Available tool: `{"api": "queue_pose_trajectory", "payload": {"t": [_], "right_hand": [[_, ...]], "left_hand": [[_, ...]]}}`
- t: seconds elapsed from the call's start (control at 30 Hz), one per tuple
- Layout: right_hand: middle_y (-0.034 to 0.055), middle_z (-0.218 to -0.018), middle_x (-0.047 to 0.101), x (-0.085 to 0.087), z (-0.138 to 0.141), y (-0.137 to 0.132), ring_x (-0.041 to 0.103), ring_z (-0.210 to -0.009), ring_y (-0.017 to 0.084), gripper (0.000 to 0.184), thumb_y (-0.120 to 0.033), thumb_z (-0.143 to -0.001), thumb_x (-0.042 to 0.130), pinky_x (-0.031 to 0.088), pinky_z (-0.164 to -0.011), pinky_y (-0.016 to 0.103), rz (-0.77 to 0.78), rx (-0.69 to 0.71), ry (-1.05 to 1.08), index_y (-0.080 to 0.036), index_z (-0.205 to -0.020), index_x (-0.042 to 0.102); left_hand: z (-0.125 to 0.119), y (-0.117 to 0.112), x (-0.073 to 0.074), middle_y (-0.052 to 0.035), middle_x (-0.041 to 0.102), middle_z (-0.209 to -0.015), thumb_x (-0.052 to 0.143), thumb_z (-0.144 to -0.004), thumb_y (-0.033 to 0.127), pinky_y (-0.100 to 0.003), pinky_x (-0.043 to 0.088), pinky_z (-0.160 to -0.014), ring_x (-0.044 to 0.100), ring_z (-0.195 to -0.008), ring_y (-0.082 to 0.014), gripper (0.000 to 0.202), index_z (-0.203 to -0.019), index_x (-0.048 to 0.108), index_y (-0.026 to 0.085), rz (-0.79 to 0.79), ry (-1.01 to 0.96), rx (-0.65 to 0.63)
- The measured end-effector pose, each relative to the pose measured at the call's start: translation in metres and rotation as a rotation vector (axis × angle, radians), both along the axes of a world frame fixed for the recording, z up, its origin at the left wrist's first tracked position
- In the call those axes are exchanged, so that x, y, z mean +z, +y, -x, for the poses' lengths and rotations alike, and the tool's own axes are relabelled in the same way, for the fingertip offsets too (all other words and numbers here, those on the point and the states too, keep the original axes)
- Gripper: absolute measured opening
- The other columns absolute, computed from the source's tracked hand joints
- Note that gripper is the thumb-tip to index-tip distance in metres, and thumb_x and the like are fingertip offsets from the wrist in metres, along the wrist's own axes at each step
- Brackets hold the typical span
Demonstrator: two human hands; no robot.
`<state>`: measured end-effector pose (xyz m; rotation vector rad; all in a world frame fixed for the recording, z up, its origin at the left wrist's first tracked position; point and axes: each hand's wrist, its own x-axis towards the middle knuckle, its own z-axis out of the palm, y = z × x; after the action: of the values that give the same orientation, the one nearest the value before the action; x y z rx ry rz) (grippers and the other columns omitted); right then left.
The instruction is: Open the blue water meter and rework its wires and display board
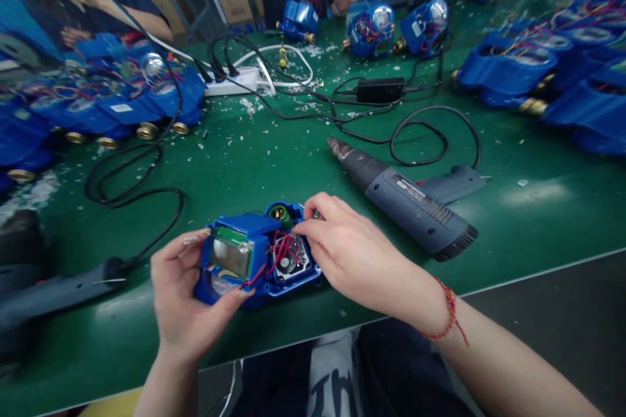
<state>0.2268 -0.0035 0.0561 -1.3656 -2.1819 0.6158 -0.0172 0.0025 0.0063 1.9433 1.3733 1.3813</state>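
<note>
Left hand [182,296] grips the blue device [260,251]; right hand [353,255] is at its opposite end, exact hold unclear.

No clear word to call here! The dark heat gun [405,208] carries a label [409,190] with pale print, far too small to read. Over to the left-hand row, a white sticker [121,108] sits on a blue housing [134,118], its print a blur; another pale sticker [417,27] on a far housing [426,36], same story! Down at the lap, grey cloth [335,365] shows big dark lettering, partly cut off, and I can't make it out. The display [229,255] in the near unit [259,225] gives no legible digits.
</note>
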Motion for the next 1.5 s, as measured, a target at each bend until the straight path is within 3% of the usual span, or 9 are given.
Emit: {"api": "queue_pose_trajectory", "payload": {"t": [0.23,0.4,0.53,0.67,0.8,0.93,1.13,1.27,1.5], "right_hand": [[0.0075,-0.098,0.053,0.005,0.002,-0.015,0.049,-0.09,0.017,0.016,-0.01,-0.089,0.049,0.044,-0.079,0.033,-0.02,-0.027,0.021,-0.012,-0.082,0.063],[0.0071,-0.096,0.053,0.008,0.005,-0.032,0.046,-0.088,0.019,0.024,-0.014,-0.09,0.048,0.039,-0.074,0.036,-0.109,-0.026,-0.062,-0.014,-0.068,0.057],[0.0075,-0.101,0.057,0.011,0.007,-0.039,0.046,-0.094,0.023,0.021,-0.021,-0.095,0.048,0.037,-0.081,0.041,-0.185,-0.002,-0.212,-0.016,-0.089,0.068],[0.0093,-0.107,0.057,0.01,0.005,-0.041,0.044,-0.097,0.025,0.028,-0.024,-0.096,0.045,0.035,-0.087,0.045,-0.146,-0.012,-0.237,-0.016,-0.113,0.066],[0.0108,-0.103,0.053,0.002,0.008,-0.039,0.044,-0.095,0.024,0.031,-0.021,-0.095,0.042,0.036,-0.083,0.043,-0.009,-0.048,-0.065,-0.014,-0.114,0.066],[0.0077,-0.093,0.05,-0.007,0.019,-0.032,0.045,-0.091,0.021,0.023,-0.018,-0.091,0.048,0.037,-0.079,0.039,0.077,-0.197,0.185,-0.015,-0.098,0.071],[0.0031,-0.08,0.047,-0.012,0.032,-0.011,0.046,-0.084,0.018,0.019,-0.019,-0.085,0.06,0.035,-0.073,0.034,0.208,-0.37,0.353,-0.017,-0.068,0.069],[0.0004,-0.076,0.045,-0.011,0.031,-0.002,0.047,-0.073,0.012,0.021,-0.012,-0.081,0.062,0.035,-0.065,0.028,0.285,-0.362,0.422,-0.016,-0.061,0.066],[-0.0005,-0.077,0.045,-0.008,0.028,-0.002,0.045,-0.071,0.01,0.02,-0.014,-0.084,0.065,0.036,-0.064,0.025,0.328,-0.343,0.461,-0.016,-0.064,0.069]], "left_hand": [[-0.003,-0.002,-0.002,-0.0088,0.059,-0.113,0.086,-0.058,0.029,-0.04,0.058,-0.081,0.065,-0.1,-0.0286,0.074,-0.124,0.053,0.027,-0.021,-0.024,-0.029],[-0.005,-0.004,-0.001,-0.0073,0.057,-0.109,0.084,-0.06,0.032,-0.034,0.057,-0.072,0.065,-0.091,-0.0245,0.069,-0.122,0.053,0.025,-0.037,0.001,-0.007],[-0.006,-0.006,-0.001,-0.0046,0.055,-0.101,0.081,-0.063,0.03,-0.031,0.057,-0.065,0.064,-0.083,-0.0217,0.056,-0.113,0.055,0.024,-0.043,0.024,0.027],[-0.008,-0.007,-0.001,-0.0045,0.055,-0.1,0.081,-0.064,0.03,-0.034,0.057,-0.065,0.064,-0.082,-0.0227,0.055,-0.112,0.055,0.024,-0.013,0.019,0.033],[-0.007,-0.008,-0.002,-0.0055,0.055,-0.101,0.08,-0.065,0.031,-0.036,0.057,-0.066,0.064,-0.082,-0.024,0.052,-0.111,0.056,0.024,-0.009,0.033,0.046],[-0.006,-0.01,-0.005,-0.0055,0.055,-0.101,0.08,-0.065,0.034,-0.037,0.056,-0.066,0.064,-0.081,-0.0241,0.053,-0.111,0.055,0.024,-0.028,0.031,0.055],[-0.009,-0.013,-0.007,-0.006,0.055,-0.101,0.079,-0.068,0.033,-0.036,0.056,-0.066,0.065,-0.081,-0.0235,0.05,-0.11,0.054,0.022,-0.041,0.024,0.046],[-0.01,-0.014,-0.008,-0.0058,0.056,-0.101,0.08,-0.067,0.035,-0.036,0.056,-0.065,0.066,-0.081,-0.0239,0.051,-0.109,0.054,0.022,-0.061,0.036,0.056],[-0.011,-0.013,-0.006,-0.0056,0.056,-0.1,0.079,-0.068,0.033,-0.041,0.06,-0.063,0.068,-0.086,-0.028,0.048,-0.108,0.054,0.026,-0.102,0.046,0.064]]}}
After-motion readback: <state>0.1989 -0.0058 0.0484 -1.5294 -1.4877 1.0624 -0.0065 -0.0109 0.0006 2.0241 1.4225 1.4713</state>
